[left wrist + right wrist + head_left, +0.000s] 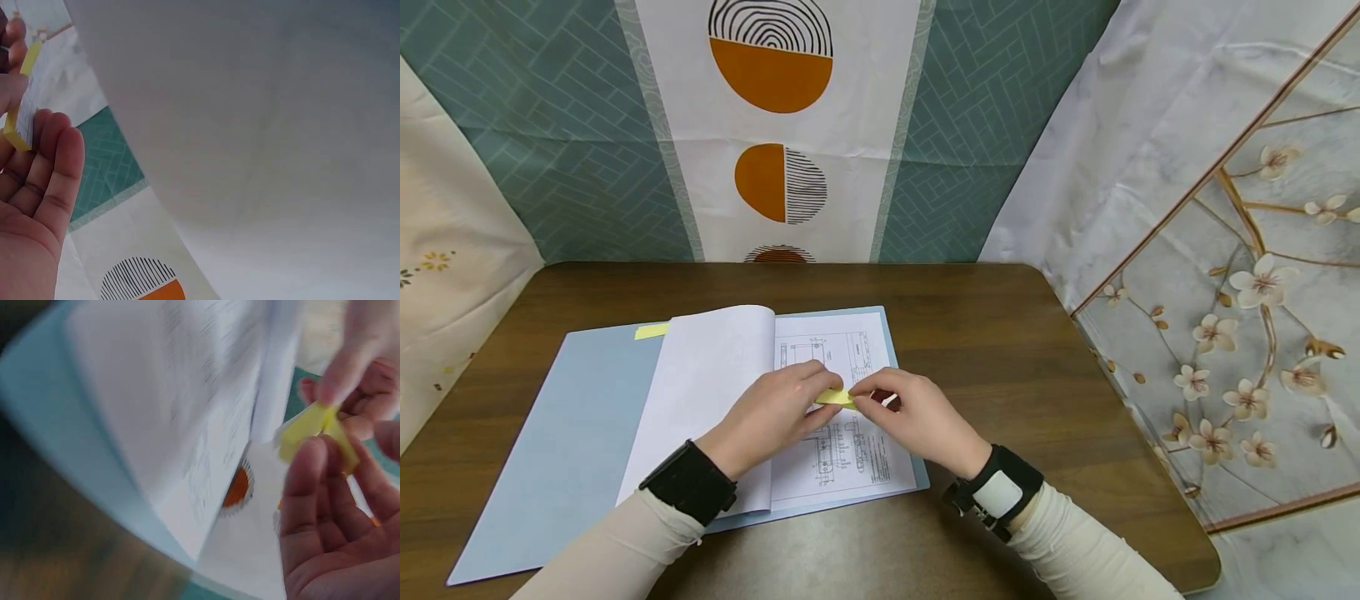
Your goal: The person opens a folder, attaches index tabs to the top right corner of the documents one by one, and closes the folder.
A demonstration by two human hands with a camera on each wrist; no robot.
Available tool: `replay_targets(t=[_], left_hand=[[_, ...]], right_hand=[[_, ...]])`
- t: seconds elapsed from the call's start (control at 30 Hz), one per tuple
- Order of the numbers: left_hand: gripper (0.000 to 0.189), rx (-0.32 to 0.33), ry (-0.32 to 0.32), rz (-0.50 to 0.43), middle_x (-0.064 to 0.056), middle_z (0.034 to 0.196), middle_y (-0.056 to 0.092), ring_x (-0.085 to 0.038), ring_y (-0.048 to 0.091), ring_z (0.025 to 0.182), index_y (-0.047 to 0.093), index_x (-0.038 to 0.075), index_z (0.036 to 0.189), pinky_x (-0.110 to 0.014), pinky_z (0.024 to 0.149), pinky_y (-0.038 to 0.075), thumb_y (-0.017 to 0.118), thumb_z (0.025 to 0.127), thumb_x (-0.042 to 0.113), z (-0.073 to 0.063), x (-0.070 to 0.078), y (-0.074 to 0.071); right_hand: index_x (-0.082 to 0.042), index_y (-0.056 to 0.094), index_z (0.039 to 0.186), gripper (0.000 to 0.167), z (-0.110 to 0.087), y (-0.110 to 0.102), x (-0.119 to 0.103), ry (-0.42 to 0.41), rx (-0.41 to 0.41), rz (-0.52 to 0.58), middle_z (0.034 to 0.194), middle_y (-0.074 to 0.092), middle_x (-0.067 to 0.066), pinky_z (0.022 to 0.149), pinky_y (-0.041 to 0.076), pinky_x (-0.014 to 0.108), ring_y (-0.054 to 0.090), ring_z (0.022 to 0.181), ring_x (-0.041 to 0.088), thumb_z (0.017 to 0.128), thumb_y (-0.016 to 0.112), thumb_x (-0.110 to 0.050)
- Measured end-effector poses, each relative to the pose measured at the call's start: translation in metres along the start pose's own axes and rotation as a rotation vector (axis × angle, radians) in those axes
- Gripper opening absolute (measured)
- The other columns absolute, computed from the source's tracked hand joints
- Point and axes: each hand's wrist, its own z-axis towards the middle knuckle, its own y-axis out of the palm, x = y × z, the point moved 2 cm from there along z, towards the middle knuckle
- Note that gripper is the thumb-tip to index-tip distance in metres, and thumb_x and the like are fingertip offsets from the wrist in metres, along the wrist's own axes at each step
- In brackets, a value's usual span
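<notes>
A small pad of yellow sticky notes (833,398) is held between both hands above the open document folder (580,425). My left hand (775,410) grips the pad between thumb and fingers. From the other side, my right hand (925,421) pinches its near end; in the right wrist view a yellow sheet (300,434) stands bent away from the rest of the pad. The pad's side (26,106) shows a pale printed face in the left wrist view. Beneath the hands lies a page of technical drawings (880,450), partly covered by them.
Turned pages (707,375) show a blank white side on the left half of the folder. A yellow sticky note (652,331) pokes out at their upper left edge. The brown wooden table (1000,358) extends to the right; patterned cloths (1000,108) hang behind it.
</notes>
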Motion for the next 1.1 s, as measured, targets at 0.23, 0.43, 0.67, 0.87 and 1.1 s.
replay_targets(t=[0.23,0.43,0.67,0.87,1.1], left_hand=[[0.038,0.004,0.015,0.041,-0.001,0.107,0.075,-0.016,0.068,0.091,0.08,0.012,0.118,-0.034,0.085,0.062,0.099,0.086,0.02,0.0,0.002,0.002],[0.038,0.032,0.073,0.095,-0.001,0.105,0.074,-0.015,0.067,0.088,0.08,0.012,0.116,-0.032,0.082,0.062,0.099,0.085,0.018,-0.001,0.004,0.004],[0.038,0.046,0.106,0.13,-0.001,0.105,0.074,-0.016,0.068,0.089,0.08,0.011,0.116,-0.032,0.081,0.063,0.1,0.085,0.019,-0.001,0.006,0.005],[0.038,0.048,0.107,0.136,-0.001,0.105,0.075,-0.016,0.068,0.089,0.08,0.011,0.115,-0.032,0.082,0.063,0.1,0.084,0.018,-0.001,0.007,0.006],[0.035,0.066,0.119,0.145,-0.001,0.102,0.074,-0.015,0.068,0.086,0.08,0.011,0.112,-0.032,0.08,0.063,0.1,0.084,0.017,0.0,0.007,0.007]], right_hand=[[-0.018,0.078,0.118,0.015,0.005,0.004,0.001,0.137,0.01,0.082,0.092,0.071,-0.01,0.07,0.056,0.03,0.064,0.085,0.015,0.103,0.082,-0.02],[-0.015,0.076,0.116,0.015,0.007,0.007,-0.001,0.208,-0.021,0.056,0.08,0.07,-0.011,0.061,0.05,0.029,0.065,0.071,0.014,0.104,0.081,-0.021],[-0.015,0.077,0.109,0.007,0.006,0.007,-0.003,0.226,-0.032,0.044,0.078,0.073,-0.01,0.065,0.052,0.032,0.067,0.069,0.011,0.105,0.079,-0.02],[-0.017,0.076,0.104,0.004,0.001,0.006,-0.004,0.215,-0.017,0.077,0.08,0.075,-0.008,0.066,0.052,0.032,0.068,0.07,0.011,0.107,0.076,-0.019],[-0.018,0.075,0.103,0.005,-0.002,0.005,-0.01,0.184,0.002,0.103,0.082,0.076,-0.004,0.063,0.053,0.031,0.067,0.069,0.012,0.108,0.075,-0.017]])
